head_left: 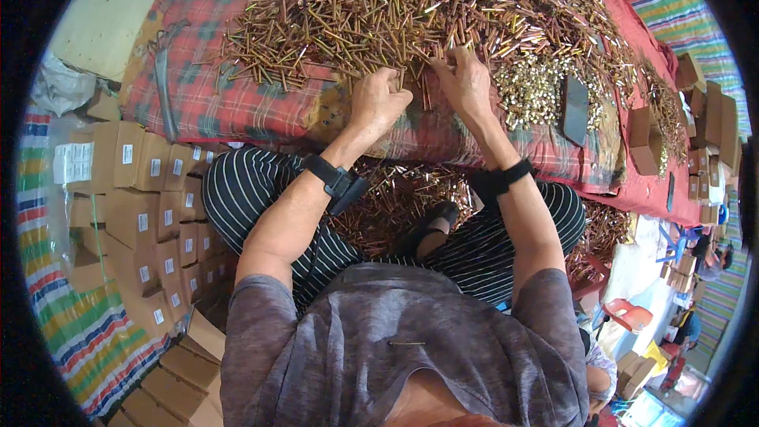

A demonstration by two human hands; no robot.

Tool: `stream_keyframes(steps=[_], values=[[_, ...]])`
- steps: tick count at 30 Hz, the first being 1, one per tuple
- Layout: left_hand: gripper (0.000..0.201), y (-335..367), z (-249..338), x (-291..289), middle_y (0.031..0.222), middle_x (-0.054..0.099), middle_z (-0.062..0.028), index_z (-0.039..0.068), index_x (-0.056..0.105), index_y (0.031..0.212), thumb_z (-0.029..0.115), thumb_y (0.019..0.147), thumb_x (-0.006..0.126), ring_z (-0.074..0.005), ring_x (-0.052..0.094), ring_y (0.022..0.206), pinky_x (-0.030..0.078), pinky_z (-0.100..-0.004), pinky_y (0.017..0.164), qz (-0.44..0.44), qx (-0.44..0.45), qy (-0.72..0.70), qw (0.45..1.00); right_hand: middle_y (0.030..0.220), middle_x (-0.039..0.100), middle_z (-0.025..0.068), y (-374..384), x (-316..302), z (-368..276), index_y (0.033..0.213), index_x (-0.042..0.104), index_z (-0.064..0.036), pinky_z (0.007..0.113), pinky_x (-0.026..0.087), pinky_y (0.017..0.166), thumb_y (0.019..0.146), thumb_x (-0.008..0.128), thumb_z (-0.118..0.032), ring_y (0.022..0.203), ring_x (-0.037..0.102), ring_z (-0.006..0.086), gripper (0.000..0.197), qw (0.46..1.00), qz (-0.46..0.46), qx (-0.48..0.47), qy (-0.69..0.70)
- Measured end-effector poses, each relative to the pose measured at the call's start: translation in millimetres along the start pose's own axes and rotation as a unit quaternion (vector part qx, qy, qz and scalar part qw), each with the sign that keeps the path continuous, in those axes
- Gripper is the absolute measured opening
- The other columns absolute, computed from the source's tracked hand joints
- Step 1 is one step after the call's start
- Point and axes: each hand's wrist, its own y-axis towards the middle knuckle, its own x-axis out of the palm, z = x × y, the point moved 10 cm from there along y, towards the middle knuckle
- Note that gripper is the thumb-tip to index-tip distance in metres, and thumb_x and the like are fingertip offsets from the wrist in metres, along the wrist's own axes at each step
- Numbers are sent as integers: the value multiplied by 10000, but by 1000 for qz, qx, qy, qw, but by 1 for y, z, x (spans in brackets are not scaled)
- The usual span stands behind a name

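A wide heap of long, thin, brassy metal rods [332,24], like bolts or pins, covers a red plaid cloth [237,115] in front of me. At its near edge my left hand [379,101] is closed, thumb and fingers drawn together; what they pinch, if anything, is too small to make out. Close by on the right, my right hand [466,85] has its fingers bent and pressed together at the rods, their tips partly hidden. Beside that hand lies a pile of small shiny metal pieces [526,93], possibly nuts, with a dark flat slab [575,111] at its right.
Stacked brown cartons [138,217] with white labels stand at my left. A curved metal tool [164,91] lies at the cloth's left end. Open cardboard boxes [644,138] stand at the right. More rods [379,198] lie below, between my legs. Other people [601,372] are at the lower right.
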Motion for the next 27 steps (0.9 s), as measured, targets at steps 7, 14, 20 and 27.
stream_keyframes(steps=[7, 14, 20, 27], values=[[161, 5, -16, 12, 671, 624, -40, -15, 617, 869, 121, 785, 630, -88, 565, 580, 443, -228, 520, -51, -18, -105, 993, 761, 602, 240, 8, 25, 5, 882, 572, 43, 430, 477, 690, 685, 640, -118, 767, 600, 392, 263, 997, -74, 7, -20], [73, -9, -10, 12, 818, 632, -98, -20, 584, 862, 31, 819, 614, -175, 636, 733, 534, -265, 702, -84, -122, -490, 859, 800, 615, 125, -31, 15, 20, 981, 490, 20, 318, 520, 596, 771, 590, -43, 701, 636, 237, 241, 848, -108, 234, 464], [101, -17, -2, 23, 898, 619, -101, -31, 568, 927, -26, 827, 569, -190, 623, 853, 515, -265, 777, -125, -124, -562, 808, 798, 586, 59, -51, 5, 12, 1039, 434, -10, 249, 514, 592, 829, 588, -33, 696, 623, 154, 262, 748, -26, 254, 613], [120, -21, 0, 30, 887, 606, -76, -18, 564, 959, -9, 839, 563, -163, 603, 837, 500, -253, 771, -149, -106, -546, 817, 851, 603, 67, -62, 23, 13, 1009, 440, -30, 256, 527, 641, 827, 603, -37, 745, 625, 160, 245, 676, -37, 279, 681]])
